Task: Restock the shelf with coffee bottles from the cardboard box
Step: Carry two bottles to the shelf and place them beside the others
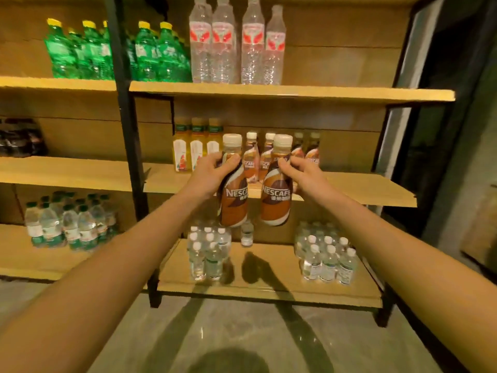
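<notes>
Polished grey floor (242,319), warm light

NESCAFE on left coffee bottle (234,208), right coffee bottle (275,208); shelved bottles (250,160) prob. same.

My left hand (212,170) holds one coffee bottle (234,203) by its neck, and my right hand (302,172) holds another coffee bottle (277,197) just to its right, both in front of the middle shelf (363,189). Behind them a row of coffee bottles (251,157) stands on that shelf, with juice bottles (197,146) to the row's left. Water bottles (236,44) stand on the top shelf (336,94) above. Packs of small bottles (207,254) sit on the bottom shelf (269,289) below.
</notes>
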### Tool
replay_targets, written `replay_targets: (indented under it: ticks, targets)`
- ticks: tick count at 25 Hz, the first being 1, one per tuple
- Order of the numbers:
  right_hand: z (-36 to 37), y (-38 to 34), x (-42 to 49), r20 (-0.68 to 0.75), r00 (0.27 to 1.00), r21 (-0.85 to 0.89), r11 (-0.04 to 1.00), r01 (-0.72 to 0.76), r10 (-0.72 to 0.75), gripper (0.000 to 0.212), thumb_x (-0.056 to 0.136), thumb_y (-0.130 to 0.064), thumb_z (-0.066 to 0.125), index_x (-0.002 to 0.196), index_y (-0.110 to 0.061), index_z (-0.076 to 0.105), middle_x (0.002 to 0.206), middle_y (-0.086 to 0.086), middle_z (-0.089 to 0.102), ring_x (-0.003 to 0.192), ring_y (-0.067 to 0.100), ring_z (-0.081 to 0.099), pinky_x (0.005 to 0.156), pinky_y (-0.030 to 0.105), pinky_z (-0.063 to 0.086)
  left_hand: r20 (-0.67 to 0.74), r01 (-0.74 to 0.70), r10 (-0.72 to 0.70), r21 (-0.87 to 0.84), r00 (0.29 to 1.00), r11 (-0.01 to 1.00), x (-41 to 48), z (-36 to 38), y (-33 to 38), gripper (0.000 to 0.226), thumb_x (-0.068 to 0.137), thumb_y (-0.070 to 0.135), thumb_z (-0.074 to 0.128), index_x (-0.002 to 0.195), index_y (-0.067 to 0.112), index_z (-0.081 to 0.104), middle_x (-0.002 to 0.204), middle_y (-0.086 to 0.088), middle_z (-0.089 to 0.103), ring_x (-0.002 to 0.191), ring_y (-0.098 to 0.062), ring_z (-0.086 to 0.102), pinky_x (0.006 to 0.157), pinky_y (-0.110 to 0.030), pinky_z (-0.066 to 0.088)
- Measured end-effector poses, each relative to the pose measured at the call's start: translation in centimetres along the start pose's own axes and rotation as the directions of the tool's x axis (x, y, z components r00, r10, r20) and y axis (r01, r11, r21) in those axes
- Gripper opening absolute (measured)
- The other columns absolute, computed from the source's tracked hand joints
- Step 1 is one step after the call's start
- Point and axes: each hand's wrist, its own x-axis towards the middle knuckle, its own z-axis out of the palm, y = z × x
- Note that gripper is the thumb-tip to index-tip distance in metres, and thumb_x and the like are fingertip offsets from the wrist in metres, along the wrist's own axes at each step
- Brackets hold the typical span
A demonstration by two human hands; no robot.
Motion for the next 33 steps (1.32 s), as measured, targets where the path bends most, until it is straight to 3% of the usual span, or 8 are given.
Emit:
replay_targets:
  ticks: [2,4,8,13,17,22,30,33]
  targets:
    - [-2.2,1.1,1.7,-0.092,0.996,0.030,1.000,-0.010,0.013,0.013,0.094,-0.024,0.048,0.090,-0.019,0.060,0.089,-0.006,0.065,0.084,0.005,0.063,0.072,0.020,0.052,0.095,-0.026,0.029,-0.033,0.995,0.999,4.0,2.5,-0.5,0.023,0.094,0.027,0.049,0.111,0.014,0.058,0.092,0.005,0.065,0.081,-0.006,0.063,0.061,-0.012,0.051]
    - [-4.5,2.3,3.1,-0.174,0.984,0.034,0.999,-0.033,0.039,0.011,0.094,-0.022,0.049,0.090,-0.020,0.059,0.089,-0.004,0.065,0.084,0.007,0.063,0.074,0.021,0.052,0.173,-0.008,0.024,-0.097,0.985,0.995,7.6,5.1,-1.2,0.024,0.094,0.026,0.050,0.113,0.014,0.057,0.094,0.004,0.065,0.084,-0.009,0.062,0.064,-0.016,0.049]
    - [-9.7,5.0,5.3,-0.245,0.967,-0.005,0.997,-0.074,0.070,0.020,0.095,-0.023,0.048,0.107,-0.012,0.059,0.102,0.006,0.067,0.094,0.017,0.065,0.077,0.023,0.053,0.253,0.057,-0.013,-0.168,0.967,0.984,12.7,10.3,-2.4,0.029,0.093,0.027,0.052,0.116,0.009,0.056,0.105,-0.006,0.066,0.090,-0.017,0.063,0.067,-0.022,0.048]
    - [-14.6,8.3,8.7,-0.283,0.955,-0.005,0.996,-0.093,0.088,0.012,0.095,-0.025,0.047,0.100,-0.021,0.058,0.093,-0.004,0.067,0.084,0.006,0.066,0.063,0.013,0.051,0.298,0.094,-0.022,-0.228,0.954,0.969,17.9,16.0,-3.7,0.031,0.092,0.027,0.053,0.119,0.011,0.055,0.114,-0.010,0.066,0.094,-0.019,0.063,0.073,-0.024,0.049]
    - [-17.6,11.5,12.6,-0.259,0.962,0.022,0.996,-0.081,0.084,0.011,0.094,-0.024,0.049,0.096,-0.022,0.059,0.091,-0.004,0.068,0.084,0.007,0.067,0.068,0.018,0.051,0.275,0.100,-0.043,-0.195,0.960,0.976,21.0,19.6,-4.4,0.031,0.094,0.026,0.050,0.123,0.014,0.052,0.107,-0.001,0.062,0.086,-0.009,0.059,0.065,-0.017,0.044]
    - [-19.2,15.5,17.3,-0.172,0.982,0.033,0.997,-0.075,0.080,0.016,0.093,-0.028,0.051,0.104,-0.021,0.060,0.102,0.000,0.070,0.097,0.016,0.067,0.085,0.031,0.053,0.259,0.116,-0.075,-0.147,0.963,0.982,24.5,22.2,-6.1,0.027,0.095,0.027,0.047,0.121,0.019,0.051,0.103,0.005,0.061,0.083,0.000,0.057,0.063,-0.014,0.042]
    - [-19.4,19.5,21.3,-0.074,0.995,0.099,0.994,-0.054,0.062,0.020,0.094,-0.026,0.050,0.110,-0.020,0.059,0.105,-0.002,0.069,0.098,0.012,0.067,0.074,0.020,0.055,0.258,0.096,-0.069,-0.095,0.964,0.991,27.4,23.0,-9.1,0.013,0.096,0.028,0.043,0.107,0.030,0.051,0.098,0.009,0.064,0.086,0.001,0.062,0.060,-0.010,0.049]
    - [-18.9,19.9,21.8,-0.064,0.997,0.124,0.992,-0.034,0.043,0.021,0.094,-0.026,0.049,0.113,-0.022,0.057,0.106,-0.003,0.068,0.102,0.014,0.066,0.072,0.016,0.054,0.273,0.115,-0.084,-0.103,0.958,0.988,27.9,22.8,-9.5,0.018,0.096,0.030,0.042,0.112,0.028,0.049,0.101,0.010,0.063,0.090,0.000,0.062,0.062,-0.011,0.049]
